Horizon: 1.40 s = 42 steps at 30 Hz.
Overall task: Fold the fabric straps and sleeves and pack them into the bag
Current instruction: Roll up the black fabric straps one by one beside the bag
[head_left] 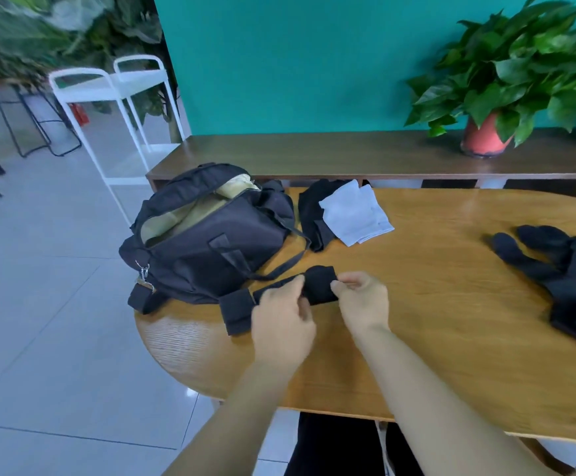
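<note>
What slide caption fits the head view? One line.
Both hands, left hand and right hand, fold a black strap beside the open bag.

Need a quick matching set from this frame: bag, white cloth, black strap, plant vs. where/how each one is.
Things:
1. bag
2. white cloth
3. black strap
4. plant

States:
A. on the shelf by the teal wall
B. held in both hands, left hand and right hand
C. open at the table's left end
D. lying on black fabric behind the hands

Pairs: 1-C, 2-D, 3-B, 4-A
</note>
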Motion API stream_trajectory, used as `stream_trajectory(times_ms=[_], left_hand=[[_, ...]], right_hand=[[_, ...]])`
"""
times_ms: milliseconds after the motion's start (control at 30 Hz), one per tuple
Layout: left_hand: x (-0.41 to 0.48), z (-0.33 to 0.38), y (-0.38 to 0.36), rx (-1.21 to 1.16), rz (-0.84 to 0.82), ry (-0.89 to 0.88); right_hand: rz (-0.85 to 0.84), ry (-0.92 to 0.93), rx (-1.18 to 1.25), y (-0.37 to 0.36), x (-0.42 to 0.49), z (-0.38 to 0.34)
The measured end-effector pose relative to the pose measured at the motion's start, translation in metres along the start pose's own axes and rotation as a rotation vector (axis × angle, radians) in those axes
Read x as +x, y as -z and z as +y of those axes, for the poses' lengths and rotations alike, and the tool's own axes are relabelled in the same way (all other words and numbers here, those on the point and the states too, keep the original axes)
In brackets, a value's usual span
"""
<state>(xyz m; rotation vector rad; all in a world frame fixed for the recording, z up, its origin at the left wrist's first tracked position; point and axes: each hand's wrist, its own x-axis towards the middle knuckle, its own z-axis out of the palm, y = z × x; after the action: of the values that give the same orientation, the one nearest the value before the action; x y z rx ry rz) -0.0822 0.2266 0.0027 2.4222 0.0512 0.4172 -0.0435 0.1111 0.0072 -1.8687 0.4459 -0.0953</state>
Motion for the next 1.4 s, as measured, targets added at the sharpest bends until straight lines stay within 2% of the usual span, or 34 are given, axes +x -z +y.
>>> stream_trajectory(times_ms=[100,200,333,500,633,767,867,1033,1267,1400], left_hand=[[0.016,-0.029,0.031,0.164,0.122,0.092],[0.023,-0.051,0.048,0.258,0.122,0.145],[0.021,-0.071,0.052,0.384,0.092,0.090],[0.020,-0.083,0.043,0.435,0.100,-0.021],[0.021,-0.083,0.039,0.462,0.138,-0.060],[0.023,-0.075,0.039,0.471,0.133,-0.084],[0.026,-0.062,0.034,0.483,0.145,-0.140],[0.027,-0.022,0.007,0.465,0.139,-0.274],[0.023,0.055,-0.057,0.492,-0.002,-0.445],[0.017,0.110,-0.101,0.439,-0.095,-0.569]], right_hand=[[-0.057,0.039,-0.115,-0.033,0.001,-0.020],[-0.069,0.088,-0.286,-0.059,0.000,-0.030],[-0.064,0.150,-0.486,-0.077,0.001,-0.028],[-0.052,0.210,-0.616,-0.084,0.003,-0.018],[-0.005,0.329,-0.719,-0.086,0.001,-0.014],[0.044,0.527,-0.870,-0.079,-0.001,-0.014],[0.060,0.605,-0.961,-0.064,-0.002,-0.013],[0.121,0.632,-1.070,-0.014,0.007,0.001],[0.234,0.508,-1.216,0.083,0.031,0.033],[0.302,0.425,-1.260,0.167,0.046,0.054]])
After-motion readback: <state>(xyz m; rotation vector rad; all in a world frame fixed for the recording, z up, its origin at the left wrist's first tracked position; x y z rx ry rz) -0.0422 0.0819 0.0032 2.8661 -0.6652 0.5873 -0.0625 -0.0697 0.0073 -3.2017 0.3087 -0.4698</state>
